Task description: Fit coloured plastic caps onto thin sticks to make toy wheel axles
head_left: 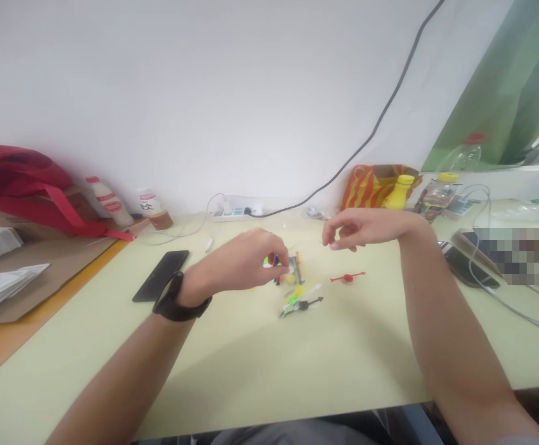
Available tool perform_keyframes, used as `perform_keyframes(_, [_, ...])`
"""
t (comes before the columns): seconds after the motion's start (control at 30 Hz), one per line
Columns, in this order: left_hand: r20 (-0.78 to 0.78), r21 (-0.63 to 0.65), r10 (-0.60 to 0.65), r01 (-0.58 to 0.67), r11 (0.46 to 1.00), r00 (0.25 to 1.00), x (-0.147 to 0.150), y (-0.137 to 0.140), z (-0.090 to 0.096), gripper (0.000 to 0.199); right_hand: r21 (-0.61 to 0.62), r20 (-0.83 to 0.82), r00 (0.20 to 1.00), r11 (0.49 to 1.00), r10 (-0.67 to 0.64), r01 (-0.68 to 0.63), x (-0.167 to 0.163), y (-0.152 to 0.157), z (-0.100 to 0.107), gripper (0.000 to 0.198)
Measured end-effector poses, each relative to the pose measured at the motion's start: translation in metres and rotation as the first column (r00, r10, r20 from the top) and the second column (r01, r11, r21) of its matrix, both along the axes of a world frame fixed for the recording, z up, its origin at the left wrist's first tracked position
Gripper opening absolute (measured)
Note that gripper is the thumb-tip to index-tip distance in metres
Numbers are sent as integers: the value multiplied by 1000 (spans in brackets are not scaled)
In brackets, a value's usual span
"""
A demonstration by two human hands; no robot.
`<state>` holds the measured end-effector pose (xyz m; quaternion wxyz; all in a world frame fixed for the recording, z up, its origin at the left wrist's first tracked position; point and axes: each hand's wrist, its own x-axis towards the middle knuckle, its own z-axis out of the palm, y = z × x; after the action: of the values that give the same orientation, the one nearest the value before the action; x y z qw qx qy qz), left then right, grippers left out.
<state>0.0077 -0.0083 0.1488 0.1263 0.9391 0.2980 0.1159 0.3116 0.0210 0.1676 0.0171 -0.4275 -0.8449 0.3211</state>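
My left hand (pixel 251 259), with a black watch on its wrist, is closed in a pinch above the small colourful plastic pieces (pixel 277 259). My right hand (pixel 357 227) is pinched too, raised to the right of them. A faint, thin, see-through edge shows between the two hands, too indistinct to name. Below the hands lie a black arrow spinner (pixel 303 305), green and yellow pieces (pixel 296 294) and a whitish one. A red arrow spinner (pixel 348 279) lies apart on the right, below my right hand.
On the pale table (pixel 269 371) a black phone (pixel 161 276) lies left of my left hand. Drink bottles (pixel 153 210), a power strip (pixel 235 209) and a striped bag (pixel 362 185) stand along the wall. Cables (pixel 478 278) and devices lie at right, a red bag (pixel 14 173) at left.
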Motion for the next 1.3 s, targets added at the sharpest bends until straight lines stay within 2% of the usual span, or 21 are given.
perform_keyframes(0.1, [-11, -1, 2, -2, 1000, 1000, 0, 1, 0, 16, -70, 197, 976, 991, -95, 110, 15, 29, -30, 40])
perform_keyframes(0.2, [-20, -10, 3, -3, 1000, 1000, -1, 1, 0, 17, -245, 380, 925, 961, -26, 128, 11, 51, -63, 41])
perform_keyframes(0.27, [-24, -5, 8, -8, 1000, 1000, -1, 1, 1, 17, -270, 453, 890, 946, -42, 182, 4, 58, -79, 40])
perform_keyframes(0.47, [-11, 1, 6, -6, 1000, 1000, 0, 0, 2, 18, -276, 493, 860, 913, -134, 301, 1, 61, -96, 30])
perform_keyframes(0.6, [2, 2, -2, 2, 1000, 1000, 1, -1, 3, 19, -211, 458, 861, 913, -224, 349, 14, 64, -88, 25])
perform_keyframes(0.67, [-5, 10, -2, 2, 1000, 1000, 2, -2, 3, 19, -146, 334, 908, 937, -255, 317, 20, 60, -75, 26])
perform_keyframes(0.73, [-11, 21, -2, 2, 1000, 1000, 2, -2, 3, 19, -31, -43, 965, 966, -260, 258, 22, 51, -58, 30])
perform_keyframes(0.77, [-13, 23, -3, 3, 1000, 1000, 2, -2, 3, 19, 19, -266, 937, 971, -226, 239, 20, 44, -49, 32])
perform_keyframes(0.8, [-14, 23, -3, 3, 1000, 1000, 2, -1, 3, 19, 51, -453, 870, 969, -194, 243, 17, 36, -40, 34])
perform_keyframes(0.83, [-16, 20, -2, 3, 1000, 1000, 2, -1, 3, 19, 74, -583, 797, 966, -159, 247, 12, 28, -32, 35])
perform_keyframes(0.87, [-16, 16, -1, 1, 1000, 1000, 2, -1, 3, 19, 89, -642, 758, 971, -115, 223, 5, 20, -24, 35])
perform_keyframes(0.93, [-17, 6, 1, -1, 1000, 1000, 1, 0, 3, 19, 124, -645, 763, 981, -34, 149, -12, 6, -14, 32])
perform_keyframes(1.0, [-11, 2, 8, -8, 1000, 1000, 1, 1, 3, 19, 152, -565, 825, 985, 21, 79, -30, -4, -8, 27])
perform_keyframes(1.13, [-11, 4, 28, -28, 1000, 1000, 0, 1, 2, 18, 220, -294, 955, 975, 45, 22, -53, -13, -7, 18])
perform_keyframes(1.3, [-31, 31, 19, -18, 999, 999, 1, 1, 1, 20, 297, -12, 998, 954, 56, -50, -69, -21, -12, 20])
